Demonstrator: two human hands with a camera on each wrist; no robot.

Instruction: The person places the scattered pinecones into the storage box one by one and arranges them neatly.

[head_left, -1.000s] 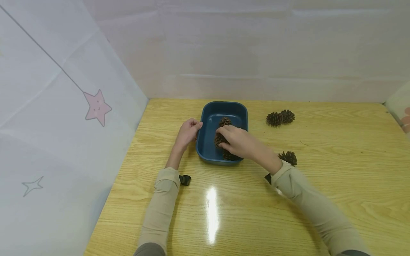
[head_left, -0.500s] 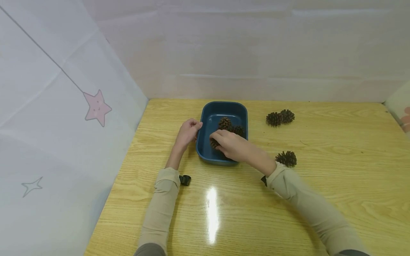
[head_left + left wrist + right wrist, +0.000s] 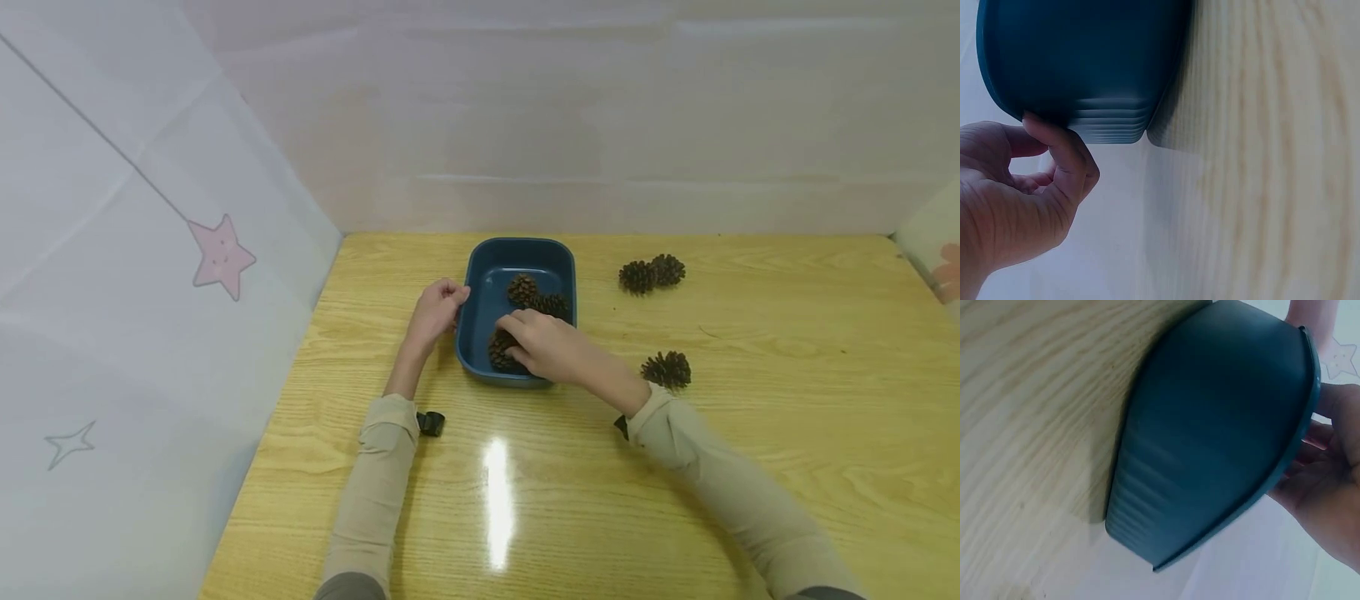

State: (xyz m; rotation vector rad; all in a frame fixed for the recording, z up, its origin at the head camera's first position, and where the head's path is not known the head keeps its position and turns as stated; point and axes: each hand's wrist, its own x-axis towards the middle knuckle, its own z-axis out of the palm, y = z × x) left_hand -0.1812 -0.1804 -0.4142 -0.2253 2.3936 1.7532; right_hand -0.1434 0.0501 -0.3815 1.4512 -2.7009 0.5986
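A dark blue, rounded rectangular tub (image 3: 477,329) stands on the table. At its left rim my left hand (image 3: 435,315) pinches the edge with curled fingers; the left wrist view shows the left hand (image 3: 1035,175) against the tub's outer wall (image 3: 1085,56). My right hand (image 3: 547,343) reaches into the tub and grips a brown pine cone (image 3: 500,352) near the front. Two more pine cones lie behind it, a lighter one (image 3: 522,288) and a darker one (image 3: 551,305). In the right wrist view the tub wall (image 3: 1210,425) hides the fingertips of the right hand (image 3: 1329,462).
Right of the tub, two pine cones (image 3: 637,277) lie touching on the wooden table (image 3: 787,375). Another pine cone (image 3: 666,369) lies nearer, close to the right sleeve (image 3: 705,450). A pale cloth wall (image 3: 525,117) rises along the table's back edge.
My right hand has shifted a little toward the tub's front with the pine cone, uncovering the darker cone behind. The left hand stays at the rim.
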